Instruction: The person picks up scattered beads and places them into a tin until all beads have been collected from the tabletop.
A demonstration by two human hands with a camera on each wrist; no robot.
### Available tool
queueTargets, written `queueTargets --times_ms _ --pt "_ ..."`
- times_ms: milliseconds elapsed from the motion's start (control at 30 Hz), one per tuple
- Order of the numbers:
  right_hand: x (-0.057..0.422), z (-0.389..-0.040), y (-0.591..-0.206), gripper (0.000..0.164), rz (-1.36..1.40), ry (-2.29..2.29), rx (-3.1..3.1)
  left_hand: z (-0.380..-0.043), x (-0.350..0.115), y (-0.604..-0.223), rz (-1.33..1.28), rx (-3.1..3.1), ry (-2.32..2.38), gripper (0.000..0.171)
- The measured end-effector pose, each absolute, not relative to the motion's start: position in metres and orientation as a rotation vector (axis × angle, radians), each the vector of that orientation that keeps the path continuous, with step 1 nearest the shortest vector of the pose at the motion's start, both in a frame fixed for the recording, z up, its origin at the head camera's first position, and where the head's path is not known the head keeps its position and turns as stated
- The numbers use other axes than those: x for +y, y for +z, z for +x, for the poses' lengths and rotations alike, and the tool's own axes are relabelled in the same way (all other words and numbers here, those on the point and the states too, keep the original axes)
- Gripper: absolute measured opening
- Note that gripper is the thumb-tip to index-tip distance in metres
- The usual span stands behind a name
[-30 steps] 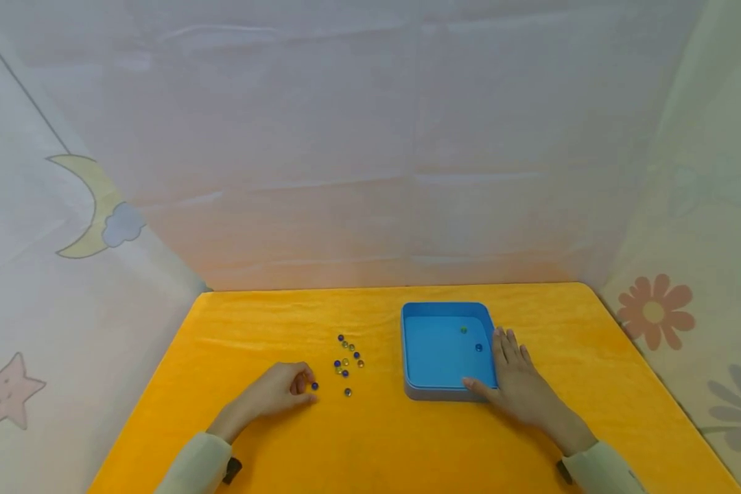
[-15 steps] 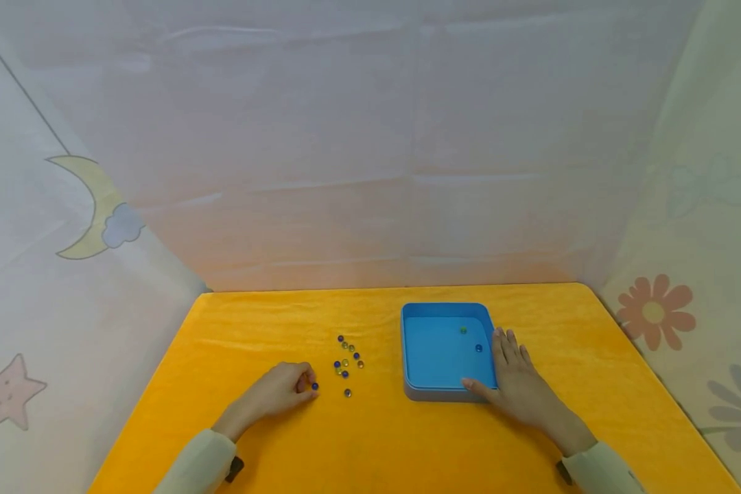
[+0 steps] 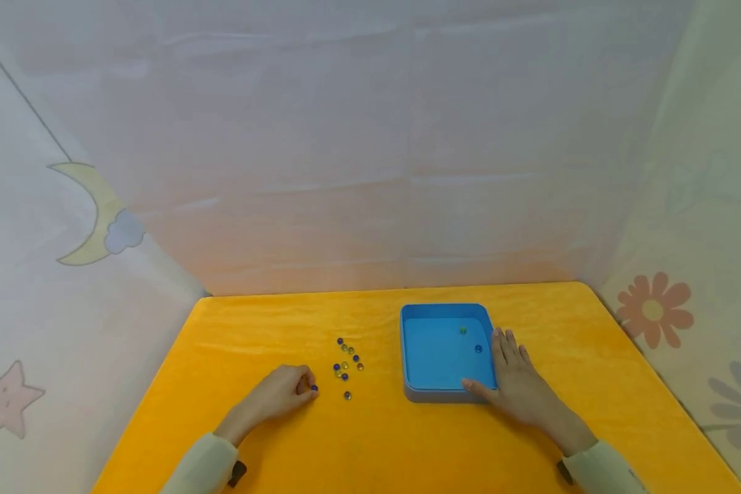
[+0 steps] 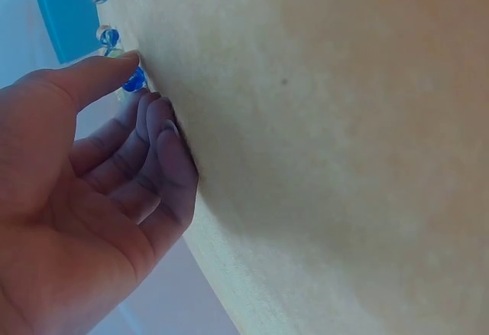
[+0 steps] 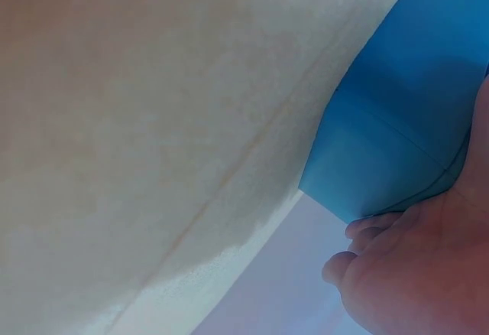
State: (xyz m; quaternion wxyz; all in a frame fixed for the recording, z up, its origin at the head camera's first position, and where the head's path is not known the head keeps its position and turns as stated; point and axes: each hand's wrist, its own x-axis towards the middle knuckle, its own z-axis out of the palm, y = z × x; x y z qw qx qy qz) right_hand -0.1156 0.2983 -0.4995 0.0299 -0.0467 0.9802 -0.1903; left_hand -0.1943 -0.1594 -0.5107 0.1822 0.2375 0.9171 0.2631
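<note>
My left hand (image 3: 274, 398) is low over the cloth, pinching a dark blue marble (image 4: 134, 80) between the thumb and fingertips. The other left fingers curl inward beneath it. To its right, a loose group of small glass marbles (image 3: 344, 366), blue and clear yellowish, lies on the cloth, with one clear marble (image 3: 348, 395) apart in front. My right hand (image 3: 519, 384) rests along the right side of a square blue box (image 3: 409, 394), fingers straight and thumb across its front rim. Inside the box are a green marble (image 3: 463, 331) and a blue marble (image 3: 478, 348).
A yellow cloth (image 3: 370, 446) covers the table. Behind it rises a pale fabric backdrop (image 3: 321, 171), and printed side panels stand left and right, the right one with a red flower (image 3: 653, 311).
The left thumb and fingertips have drawn in on the blue marble, at nearly the same spot. My right hand and the box have stayed in place; the head view has tilted slightly.
</note>
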Motion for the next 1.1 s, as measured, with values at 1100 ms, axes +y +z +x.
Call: queueTargets --times_ms 1100 --pt "0.3001 -0.1151 -0.5048 0.124 -0.145 -0.617 3.022 -0.1999 -0.1534 -0.5093 0.751 2.599 0.790 0.010"
